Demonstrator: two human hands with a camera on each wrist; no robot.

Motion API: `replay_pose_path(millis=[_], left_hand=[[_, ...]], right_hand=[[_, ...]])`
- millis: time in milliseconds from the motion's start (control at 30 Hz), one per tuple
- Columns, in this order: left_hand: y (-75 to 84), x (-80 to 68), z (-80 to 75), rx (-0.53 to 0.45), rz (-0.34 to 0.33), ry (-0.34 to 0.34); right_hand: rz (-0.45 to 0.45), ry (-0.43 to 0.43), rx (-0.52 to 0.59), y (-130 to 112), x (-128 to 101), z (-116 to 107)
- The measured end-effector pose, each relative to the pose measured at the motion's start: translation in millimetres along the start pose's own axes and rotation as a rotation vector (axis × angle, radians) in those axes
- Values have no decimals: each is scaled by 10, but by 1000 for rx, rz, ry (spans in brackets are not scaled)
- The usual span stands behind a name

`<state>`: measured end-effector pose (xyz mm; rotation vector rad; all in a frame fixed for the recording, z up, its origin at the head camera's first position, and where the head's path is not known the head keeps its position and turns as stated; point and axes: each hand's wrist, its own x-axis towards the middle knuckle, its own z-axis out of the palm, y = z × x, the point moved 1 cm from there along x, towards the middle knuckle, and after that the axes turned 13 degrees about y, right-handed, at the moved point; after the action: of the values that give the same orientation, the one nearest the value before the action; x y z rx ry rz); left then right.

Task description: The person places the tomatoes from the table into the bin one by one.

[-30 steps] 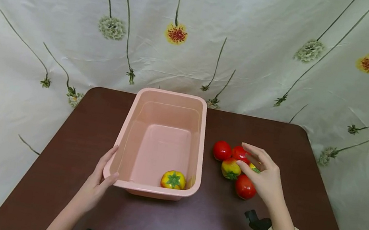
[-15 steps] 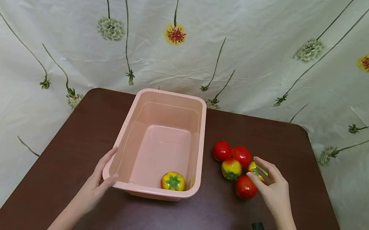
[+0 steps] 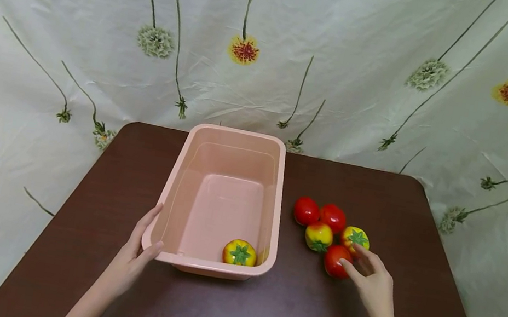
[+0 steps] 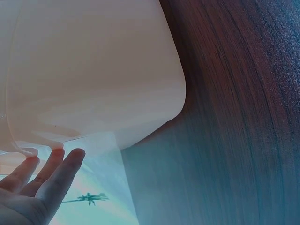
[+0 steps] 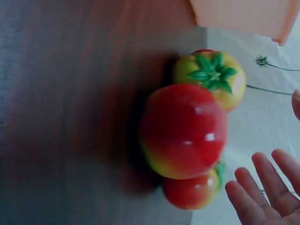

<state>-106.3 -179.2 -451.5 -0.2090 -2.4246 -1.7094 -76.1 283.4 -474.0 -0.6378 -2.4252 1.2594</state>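
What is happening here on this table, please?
A person's left hand holds the near corner of a pink tub, with one yellow tomato inside. The right hand reaches to five tomatoes on the table, fingers open at the nearest red tomato, not gripping it.

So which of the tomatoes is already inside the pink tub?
The yellow-orange tomato with the green star top, alone in the pink tub; the other five sit on the table.
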Motion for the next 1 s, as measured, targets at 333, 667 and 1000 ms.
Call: replay_pose_path(millis=[333, 667, 1000], left_hand=[[1, 2, 8, -1, -11, -7], [-3, -16, 6, 11, -6, 11], [-3, 0, 4, 10, -22, 2]], right_hand=[[-12, 48, -109, 187, -77, 138], [-47, 46, -163, 212, -65, 238], [-112, -7, -230, 229, -56, 359]])
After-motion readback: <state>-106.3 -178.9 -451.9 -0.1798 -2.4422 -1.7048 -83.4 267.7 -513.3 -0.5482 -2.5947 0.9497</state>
